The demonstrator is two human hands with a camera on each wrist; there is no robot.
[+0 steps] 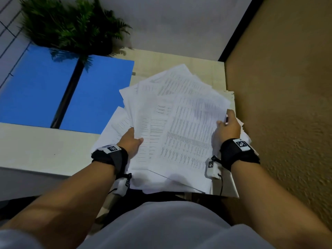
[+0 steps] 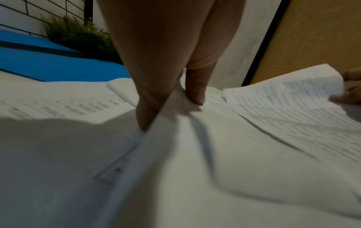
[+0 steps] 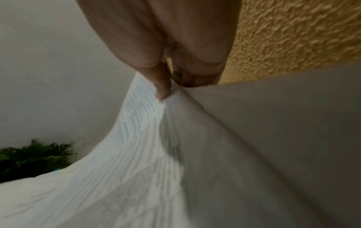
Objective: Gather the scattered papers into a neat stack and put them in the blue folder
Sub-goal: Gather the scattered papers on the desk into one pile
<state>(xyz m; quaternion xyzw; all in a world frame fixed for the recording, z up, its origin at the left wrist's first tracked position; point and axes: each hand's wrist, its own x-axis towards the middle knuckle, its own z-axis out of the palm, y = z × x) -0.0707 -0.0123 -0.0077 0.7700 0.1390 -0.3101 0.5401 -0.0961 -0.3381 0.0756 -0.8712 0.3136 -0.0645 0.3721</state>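
Nearest to us, our two forearms reach out over a pale shirt front, each wrist wrapped in a black strap with a small white tagged block. Our left hand [image 1: 130,141] grips the left edge of the papers [image 1: 177,126], thumb lying on top of the sheets and the other fingers tucked beneath; the left wrist view shows the thumb [image 2: 195,91] and a finger pinching the bundle between them. Our right hand [image 1: 227,126] holds the right edge of the same papers, and the right wrist view shows its thumb [image 3: 162,86] pressed onto a printed sheet with the fingers curled underneath. The printed sheets are fanned out unevenly, their corners pointing different ways, over the right part of the light wooden table [image 1: 36,150], and more loose sheets lie under them. To the left of the papers the blue folder [image 1: 45,90] lies open and flat on the table, a dark spine running down its middle, with one corner of the sheets overlapping its near right edge. A green fern-like plant [image 1: 68,27] stands just beyond the folder, and a textured tan wall [image 1: 287,87] rises along the right side.
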